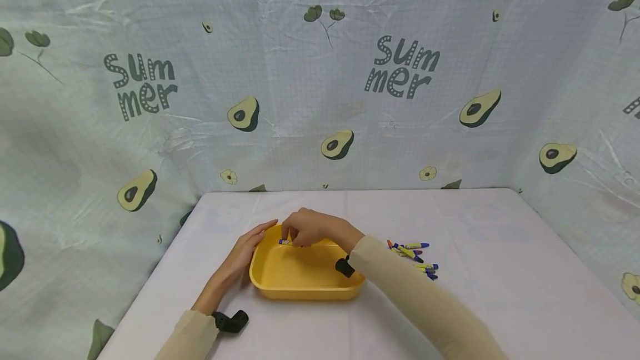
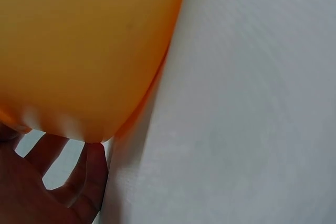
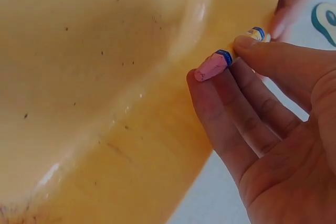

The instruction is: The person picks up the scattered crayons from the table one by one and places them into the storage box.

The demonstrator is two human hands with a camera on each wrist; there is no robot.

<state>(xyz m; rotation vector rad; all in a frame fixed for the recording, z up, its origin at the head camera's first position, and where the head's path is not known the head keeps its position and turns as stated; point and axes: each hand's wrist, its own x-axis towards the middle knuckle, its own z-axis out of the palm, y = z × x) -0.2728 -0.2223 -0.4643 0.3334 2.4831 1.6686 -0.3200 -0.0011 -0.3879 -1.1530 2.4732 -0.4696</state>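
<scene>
Right hand [image 1: 306, 228] pinches a short pink wax crayon with a blue-banded paper wrapper [image 3: 220, 61] between thumb and fingers [image 3: 273, 56], held over the far rim of the shallow yellow plastic tray [image 1: 300, 288]. In the head view the crayon's long axis runs roughly left-right along that rim. In the right wrist view the bare pink tip points away from the palm, toward the tray's inner wall.

Left hand [image 1: 246, 249] rests flat against the tray's left outer side, fingers relaxed and straight, holding nothing.

Loose pile of coloured crayons [image 1: 414, 257] lies on the white tablecloth [image 1: 500, 271], right of the tray.
</scene>
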